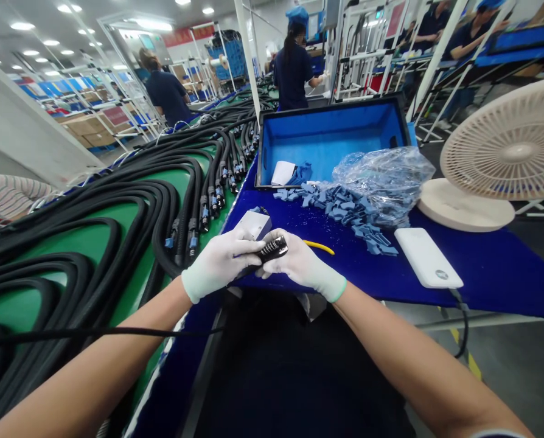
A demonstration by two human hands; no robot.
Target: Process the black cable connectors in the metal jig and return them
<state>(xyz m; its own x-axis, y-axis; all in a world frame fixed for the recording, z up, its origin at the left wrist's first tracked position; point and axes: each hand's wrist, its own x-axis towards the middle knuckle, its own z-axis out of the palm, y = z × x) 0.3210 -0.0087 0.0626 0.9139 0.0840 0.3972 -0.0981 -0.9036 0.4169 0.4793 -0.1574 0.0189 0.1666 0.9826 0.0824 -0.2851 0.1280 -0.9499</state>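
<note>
Both my hands wear white gloves and meet over the near edge of the blue-covered table. Between them is a black hose end fitting (273,248), ribbed, with a shiny black tip. My left hand (229,258) has its fingers closed around the fitting from the left. From the right, my right hand (294,261) pinches it near the tip; part of the fitting is hidden by the fingers. Just behind my left hand sits a grey-white block (252,224). A yellow curved handle (320,246) sticks out beyond my right hand.
Small blue clips (345,207) lie in a pile before a clear plastic bag (381,176) and a blue crate (331,134). A white power bank (428,257) and a fan (509,146) stand right. Black hoses (117,201) cover the green surface left. A person (292,70) stands behind.
</note>
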